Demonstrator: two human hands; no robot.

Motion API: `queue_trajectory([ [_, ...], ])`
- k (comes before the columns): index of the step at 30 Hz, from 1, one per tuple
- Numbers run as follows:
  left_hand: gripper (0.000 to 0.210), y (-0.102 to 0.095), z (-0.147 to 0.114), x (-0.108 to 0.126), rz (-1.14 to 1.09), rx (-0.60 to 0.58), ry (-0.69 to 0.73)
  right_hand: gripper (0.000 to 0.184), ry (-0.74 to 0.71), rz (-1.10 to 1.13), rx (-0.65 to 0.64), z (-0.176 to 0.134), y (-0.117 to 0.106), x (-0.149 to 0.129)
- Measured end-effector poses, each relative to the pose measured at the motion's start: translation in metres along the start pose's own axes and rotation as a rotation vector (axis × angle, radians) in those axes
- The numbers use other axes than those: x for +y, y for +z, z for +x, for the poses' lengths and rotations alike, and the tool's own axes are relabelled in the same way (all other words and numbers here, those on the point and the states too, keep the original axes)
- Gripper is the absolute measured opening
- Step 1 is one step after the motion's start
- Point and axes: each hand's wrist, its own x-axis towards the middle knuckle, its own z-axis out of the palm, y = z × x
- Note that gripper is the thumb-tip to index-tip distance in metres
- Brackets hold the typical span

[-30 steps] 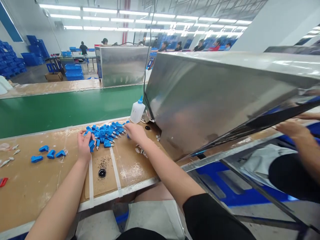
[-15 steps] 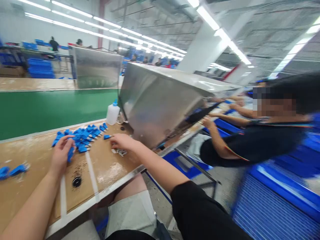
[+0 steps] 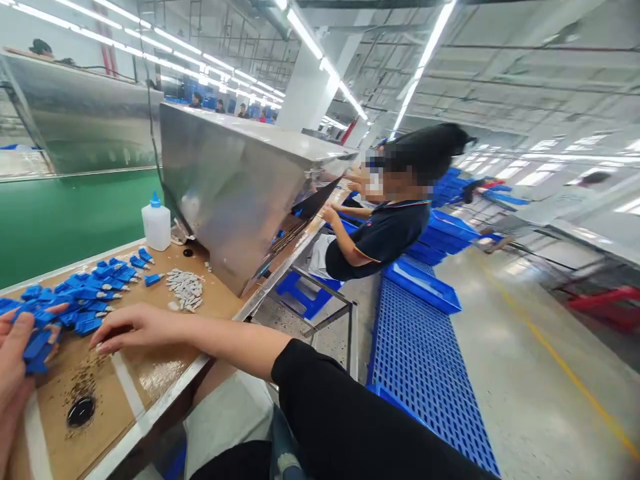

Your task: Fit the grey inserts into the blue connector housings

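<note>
My left hand (image 3: 14,357), partly cut off by the left frame edge, is closed around a blue plastic part (image 3: 37,353). Close by on its right, my right hand (image 3: 135,327) is pinched, fingertips pointing left. A small white piece (image 3: 99,347) shows at those fingertips, its shape too small to make out. Behind both hands lies a heap of blue plastic parts (image 3: 90,287), several with white tips. One blue part (image 3: 153,279) sits apart from the heap, beside a pile of small white pieces (image 3: 185,289).
A white squeeze bottle (image 3: 157,225) with a blue cap stands at the bench's far edge. A black round dish (image 3: 81,412) sits amid dark specks. A large metal box (image 3: 235,200) rises at the right. Beyond it a co-worker (image 3: 385,233) sits near blue crates (image 3: 420,287).
My right hand has left the white pile and come toward my left hand. The view has swung right. My left hand now shows the blue part more plainly.
</note>
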Motion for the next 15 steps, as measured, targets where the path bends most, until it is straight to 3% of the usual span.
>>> queue_trajectory([
  [3, 0.035, 0.012, -0.013, 0.021, -0.113, 0.033, -0.051, 0.014, -0.073, 0.000, -0.003, 0.006, 0.033, -0.005],
  [5, 0.041, 0.015, -0.016, 0.022, -0.149, 0.041, -0.049, 0.011, -0.093, -0.020, 0.013, 0.008, 0.048, -0.006],
  [10, 0.043, 0.010, -0.010, 0.002, -0.160, -0.032, -0.017, 0.016, -0.130, -0.043, -0.028, 0.011, 0.061, 0.006],
  [15, 0.045, 0.010, -0.016, -0.001, -0.132, -0.076, 0.022, 0.017, -0.138, -0.168, -0.112, 0.004, 0.070, 0.007],
])
